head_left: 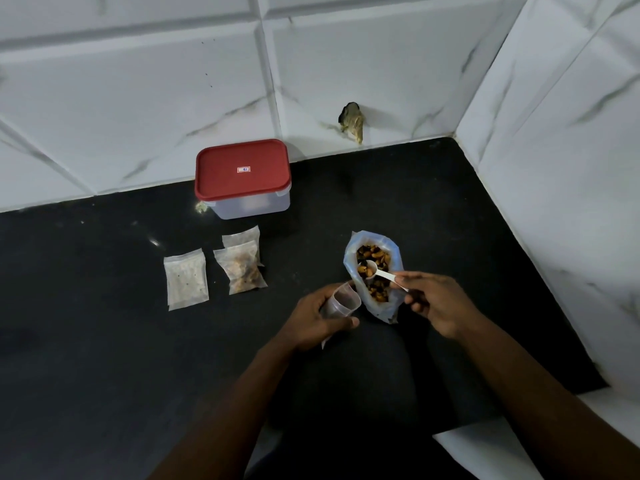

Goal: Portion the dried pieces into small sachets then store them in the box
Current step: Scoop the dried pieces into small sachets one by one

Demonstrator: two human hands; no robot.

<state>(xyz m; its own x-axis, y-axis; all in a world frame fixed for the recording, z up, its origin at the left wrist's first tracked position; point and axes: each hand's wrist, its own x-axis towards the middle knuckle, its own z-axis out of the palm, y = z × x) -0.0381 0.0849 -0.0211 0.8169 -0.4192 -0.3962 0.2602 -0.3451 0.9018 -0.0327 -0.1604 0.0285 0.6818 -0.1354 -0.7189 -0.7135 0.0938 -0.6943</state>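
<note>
- Pinched the white spoon (382, 274) by its handle end in the right hand (437, 304), fingers clamped on it, bowl down among the dried pieces (377, 256) inside the blue-tinted bag (384, 311), right of centre frame.
- Ran the spoon's long axis from lower right to upper left, bowl end pointing away from the right hand.
- Gripped a clear sachet (341, 301) in the left hand (317, 322), fingers and thumb curled round it, mouth spread open and tilted up and to the right.
- Kept that open mouth just beside the bag's left edge, lower left of the spoon bowl.
- Judged the coming move a short lift and swing of the bowl down-left over the bag rim, right hand carrying, left hand only steadying.
- Left three flat sachets (187, 284) on the dark desk (104, 341), left of centre, at least one showing pieces inside, well apart from both hands.
- Stood the red-lidded box (242, 178), lid on, against the tiled wall (138, 98), above those sachets in the frame.
- Judged spillage at the narrow mouth the likeliest slip.
</note>
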